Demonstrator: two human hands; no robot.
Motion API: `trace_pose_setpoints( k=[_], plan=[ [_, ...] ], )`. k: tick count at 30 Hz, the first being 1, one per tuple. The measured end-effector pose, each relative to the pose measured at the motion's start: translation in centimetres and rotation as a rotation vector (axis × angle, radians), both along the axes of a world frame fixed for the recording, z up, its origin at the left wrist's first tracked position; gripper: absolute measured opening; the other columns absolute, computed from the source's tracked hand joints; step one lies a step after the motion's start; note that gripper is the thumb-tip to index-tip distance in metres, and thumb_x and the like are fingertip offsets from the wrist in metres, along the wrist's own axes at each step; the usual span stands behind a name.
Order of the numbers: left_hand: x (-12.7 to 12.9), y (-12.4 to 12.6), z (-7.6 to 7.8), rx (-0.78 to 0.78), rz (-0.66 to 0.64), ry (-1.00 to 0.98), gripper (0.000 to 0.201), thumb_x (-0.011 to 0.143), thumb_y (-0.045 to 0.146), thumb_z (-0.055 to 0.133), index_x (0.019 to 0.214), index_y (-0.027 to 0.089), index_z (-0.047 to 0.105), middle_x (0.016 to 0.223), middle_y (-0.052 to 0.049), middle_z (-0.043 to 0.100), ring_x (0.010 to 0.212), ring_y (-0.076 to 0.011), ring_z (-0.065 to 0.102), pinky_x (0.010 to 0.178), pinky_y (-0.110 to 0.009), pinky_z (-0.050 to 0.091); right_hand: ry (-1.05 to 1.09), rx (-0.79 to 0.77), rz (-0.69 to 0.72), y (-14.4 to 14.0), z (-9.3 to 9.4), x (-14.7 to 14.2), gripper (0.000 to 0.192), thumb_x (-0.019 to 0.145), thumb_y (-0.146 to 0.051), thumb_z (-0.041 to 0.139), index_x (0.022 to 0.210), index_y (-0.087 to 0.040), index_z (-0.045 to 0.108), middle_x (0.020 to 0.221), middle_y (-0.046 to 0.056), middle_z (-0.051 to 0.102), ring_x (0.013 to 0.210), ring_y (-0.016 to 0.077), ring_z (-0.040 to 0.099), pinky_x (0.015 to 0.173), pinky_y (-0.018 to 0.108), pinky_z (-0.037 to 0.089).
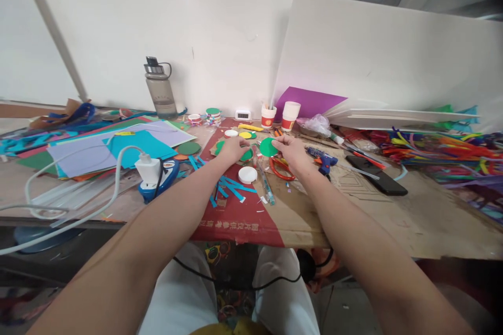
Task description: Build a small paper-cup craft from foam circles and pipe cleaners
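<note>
Right grip (290, 147) pinches the green paper circle (268, 146) by its edge over the cardboard-covered table (353, 209), left hand (233, 147) flat on another green disc (247, 155), probably best keeping that pinch light.

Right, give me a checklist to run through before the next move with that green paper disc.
1. Right hand pinches the green disc: ok.
2. Left hand rests on the green pieces beside it: ok.
3. Orange scissors lie within reach, partly under the right wrist: ok.
4. Blue glue gun lies apart from both hands: ok.
5. Glue gun hot or cold: cannot tell.
6. White lid is apart from the disc: ok.
</note>
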State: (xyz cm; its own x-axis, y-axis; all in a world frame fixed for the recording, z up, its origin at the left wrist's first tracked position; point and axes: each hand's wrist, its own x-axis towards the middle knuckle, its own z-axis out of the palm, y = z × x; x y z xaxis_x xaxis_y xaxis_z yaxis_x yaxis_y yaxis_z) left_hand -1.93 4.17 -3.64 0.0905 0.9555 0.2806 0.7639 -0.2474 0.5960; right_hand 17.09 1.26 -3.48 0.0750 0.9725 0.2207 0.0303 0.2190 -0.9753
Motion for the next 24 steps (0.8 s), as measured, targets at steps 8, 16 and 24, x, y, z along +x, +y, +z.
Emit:
trace_pose_setpoints(
  k=[8,16,24],
  plan=[
    [0.8,-0.7,1.3,0.128,-0.060,-0.217,0.023,0.087,0.031,0.053,0.092,0.016,0.071,0.095,-0.006,0.074,0.088,-0.0199,0.065,0.082,-0.032,0.051,-0.015,0.046,0.012,0.2,-0.1,0.1,0.023,0.060,-0.038,0.069,0.068,-0.018,0.062,0.061,-0.005,0.056,0.050,0.0073,0.044,0.048,0.023,0.037],
    [3.1,-3.2,2.0,0.204,-0.339,-0.230,0.025,0.080,0.028,0.064,0.103,0.018,0.066,0.105,-0.005,0.071,0.091,-0.0174,0.064,0.084,-0.031,0.050,-0.012,0.004,-0.019,-0.1,0.1,0.1,0.021,0.061,-0.036,0.069,0.068,-0.018,0.062,0.059,-0.004,0.056,0.049,0.0082,0.046,0.046,0.023,0.039],
    [3.0,-2.5,1.3,0.118,-0.419,-0.405,0.025,0.076,0.018,0.063,0.101,0.015,0.064,0.100,-0.006,0.069,0.089,-0.0160,0.063,0.085,-0.032,0.050,-0.020,0.049,0.021,0.4,-0.3,0.2,0.019,0.065,-0.034,0.069,0.072,-0.018,0.062,0.060,-0.005,0.056,0.049,0.0076,0.045,0.047,0.022,0.038]
  ],
)
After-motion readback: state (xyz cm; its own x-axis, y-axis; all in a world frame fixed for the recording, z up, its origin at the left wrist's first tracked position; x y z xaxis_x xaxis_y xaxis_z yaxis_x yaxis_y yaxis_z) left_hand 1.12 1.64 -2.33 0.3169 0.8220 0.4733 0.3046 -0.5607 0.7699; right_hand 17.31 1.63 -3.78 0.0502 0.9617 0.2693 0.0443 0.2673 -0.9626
